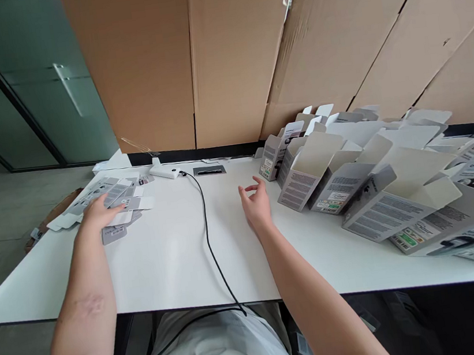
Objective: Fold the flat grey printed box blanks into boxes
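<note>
At the left of the white table, my left hand (98, 213) rests on a pile of flat, unfolded cartons (129, 204), its fingers spread over them. Whether it pinches one of the sheets is not shown. My right hand (255, 199) hovers by the table's middle with fingers apart and nothing in it. To its right stand several opened-out cartons (306, 171) in grey and white, their top flaps up and printed labels on their sides. The closest small carton (275, 155) is a short way from my right fingertips.
A black cable (207, 228) runs from a white power strip (165, 170) across the table (173, 256) to its front edge. Behind the power strip stand tall brown cardboard boxes (152, 66). A dark socket plate (209, 170) sits in the tabletop. Glass doors (41, 81) are at the far left.
</note>
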Available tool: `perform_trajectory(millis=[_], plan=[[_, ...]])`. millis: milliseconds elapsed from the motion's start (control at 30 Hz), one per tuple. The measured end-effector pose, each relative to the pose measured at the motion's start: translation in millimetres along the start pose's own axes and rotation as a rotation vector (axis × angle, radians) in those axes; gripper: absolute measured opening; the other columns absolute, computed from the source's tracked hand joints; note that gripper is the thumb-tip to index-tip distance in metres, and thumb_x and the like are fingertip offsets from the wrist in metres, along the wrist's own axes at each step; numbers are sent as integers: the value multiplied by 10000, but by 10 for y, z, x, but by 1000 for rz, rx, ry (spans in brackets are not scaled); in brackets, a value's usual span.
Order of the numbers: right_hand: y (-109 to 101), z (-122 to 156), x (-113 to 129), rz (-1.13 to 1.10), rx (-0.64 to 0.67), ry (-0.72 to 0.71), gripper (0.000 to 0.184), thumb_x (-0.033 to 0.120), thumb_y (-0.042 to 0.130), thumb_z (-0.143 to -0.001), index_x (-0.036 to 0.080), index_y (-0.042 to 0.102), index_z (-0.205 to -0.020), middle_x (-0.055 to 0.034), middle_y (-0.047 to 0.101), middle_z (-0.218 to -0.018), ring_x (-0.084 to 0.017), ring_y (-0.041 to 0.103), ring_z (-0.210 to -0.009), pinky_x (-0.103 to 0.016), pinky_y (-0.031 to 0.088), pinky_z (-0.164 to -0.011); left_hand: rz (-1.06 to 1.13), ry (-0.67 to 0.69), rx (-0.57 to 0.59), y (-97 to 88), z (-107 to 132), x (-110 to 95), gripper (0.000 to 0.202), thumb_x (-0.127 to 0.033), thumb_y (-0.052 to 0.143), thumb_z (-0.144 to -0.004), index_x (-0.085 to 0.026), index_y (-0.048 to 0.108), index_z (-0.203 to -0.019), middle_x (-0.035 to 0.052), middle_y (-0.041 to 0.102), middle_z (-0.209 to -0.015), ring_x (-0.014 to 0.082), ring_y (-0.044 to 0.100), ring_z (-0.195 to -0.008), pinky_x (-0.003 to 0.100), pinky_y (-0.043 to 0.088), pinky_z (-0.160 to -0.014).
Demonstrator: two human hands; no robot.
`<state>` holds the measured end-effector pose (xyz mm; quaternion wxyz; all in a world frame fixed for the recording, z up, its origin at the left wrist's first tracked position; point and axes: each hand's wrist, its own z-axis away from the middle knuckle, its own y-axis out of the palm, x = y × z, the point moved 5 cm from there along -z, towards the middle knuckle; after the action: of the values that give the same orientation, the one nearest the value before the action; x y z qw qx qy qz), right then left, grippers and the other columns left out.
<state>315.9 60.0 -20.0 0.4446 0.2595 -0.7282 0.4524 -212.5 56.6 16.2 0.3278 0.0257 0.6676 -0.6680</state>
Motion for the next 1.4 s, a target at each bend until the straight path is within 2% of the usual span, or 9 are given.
perform_trajectory(millis=[167, 333, 467, 600, 733, 900, 1000, 1133, 1400], plan=[[15, -5, 6, -35, 3, 20, 796, 581, 651, -980, 179, 491, -1648, -120, 752, -1316, -212, 631, -726, -387, 514, -762, 12, -117, -127, -45, -110, 270, 1011, -638, 636, -1075, -67, 283, -1829, 297, 334, -1872, 450, 365, -1735, 622, 346, -1400], [7, -33, -30, -32, -10, 14, 802, 604, 651, -983, 181, 493, -1645, -120, 755, -1318, -222, 653, -746, -398, 519, -797, -62, -125, -30, 102, -168, 238, 1061, -731, 681, -1003, -75, 409, -1791, 314, 254, -1899, 529, 165, -1792, 794, 111, -1409], [19, -52, -60, -32, -18, 5, 792, 593, 658, -975, 182, 500, -1633, -113, 762, -1292, -223, 653, -741, -393, 515, -792, -101, -87, 99, 98, -97, 140, 1079, -788, 744, -925, -217, 460, -1796, 223, 234, -1936, 512, 190, -1790, 802, 191, -1383], [39, -58, -74, -33, -5, -3, 788, 596, 660, -977, 189, 496, -1631, -108, 765, -1288, -216, 649, -726, -386, 514, -781, -128, -82, 104, -25, -11, 98, 1047, -900, 748, -848, -274, 609, -1676, 204, 455, -1834, 561, 343, -1698, 826, 189, -1359], [41, -44, -59, -32, 5, -2, 782, 591, 654, -991, 184, 488, -1638, -107, 759, -1295, -204, 635, -710, -385, 516, -784, -145, -2, -16, -22, -7, 43, 1292, -906, 809, -786, -250, 380, -1813, 257, 296, -1897, 528, 242, -1750, 848, 183, -1360], [35, -18, -25, -35, 21, 8, 799, 590, 639, -1004, 181, 465, -1668, -106, 764, -1300, -202, 643, -714, -382, 515, -782, -253, 31, 106, 262, -80, 4, 1339, -977, 673, -846, -212, 249, -1859, 199, 89, -1966, 430, 80, -1823, 794, 98, -1420], [30, -17, -16, -42, 22, 13, 804, 598, 646, -1004, 183, 466, -1668, -96, 773, -1280, -214, 661, -741, -378, 517, -771, -288, -7, 117, 294, -124, 20, 1423, -1051, 655, -763, -265, 225, -1868, 196, 134, -1956, 491, 150, -1794, 777, 193, -1395], [33, -16, -14, -59, 25, 16, 794, 592, 646, -1005, 198, 465, -1670, -85, 771, -1270, -208, 650, -722, -374, 516, -758, -291, -38, 53, 244, -140, 50, 1634, -1043, 805, -584, -281, 163, -1879, 302, 332, -1811, 584, 318, -1675, 712, 356, -1299], [57, 27, 16, -83, 31, 23, 747, 563, 657, -1011, 217, 502, -1654, -83, 763, -1299, -188, 620, -690, -379, 530, -751, -277, 52, 66, 310, -155, 8, 1484, -964, 853, -650, -316, 267, -1850, 278, 305, -1851, 575, 279, -1721, 805, 231, -1355]])
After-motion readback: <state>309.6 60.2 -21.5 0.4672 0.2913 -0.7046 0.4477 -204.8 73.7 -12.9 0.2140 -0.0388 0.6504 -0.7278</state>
